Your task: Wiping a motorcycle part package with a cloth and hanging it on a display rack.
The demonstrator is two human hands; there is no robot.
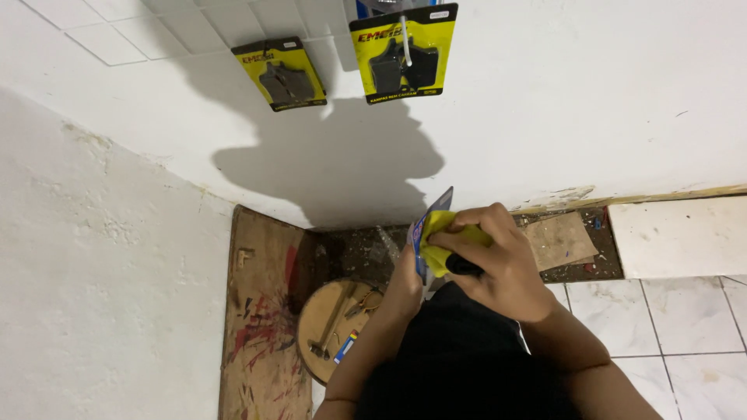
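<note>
As we look down from the head camera, we see these things:

Right hand: our right hand (498, 260) is curled tight around a yellow-and-black packet (450, 247), the fingers wrapped over its top and the knuckles turned toward the wall.

Left hand: our left hand (405, 284) sits just below and left of the right one, mostly hidden behind the packet; it touches the lower edge, but we cannot tell how far its fingers close.

Packet: the yellow-and-black packet is held in the air in front of our chest, between both hands, with a blue-edged card flap (430, 222) sticking up at its left side.

Wall: two yellow carded packs hang on the white wall above, a left pack (280, 74) tilted and a right pack (405, 50) on a hook, each showing a dark part behind clear plastic.

Shadow: a broad dark shadow (342, 159) lies on the wall beneath the two packs.

Round wooden stool: a round wooden stool (334, 330) stands below our left forearm, with a hammer (327, 327) and small bits lying on top.

Board: a worn wooden board (261, 311) with red paint smears leans by the corner at left.

Floor: pale floor tiles (677, 319) lie at right, and a strip of dark rubble with a flat wood scrap (560, 241) runs along the wall foot.
</note>
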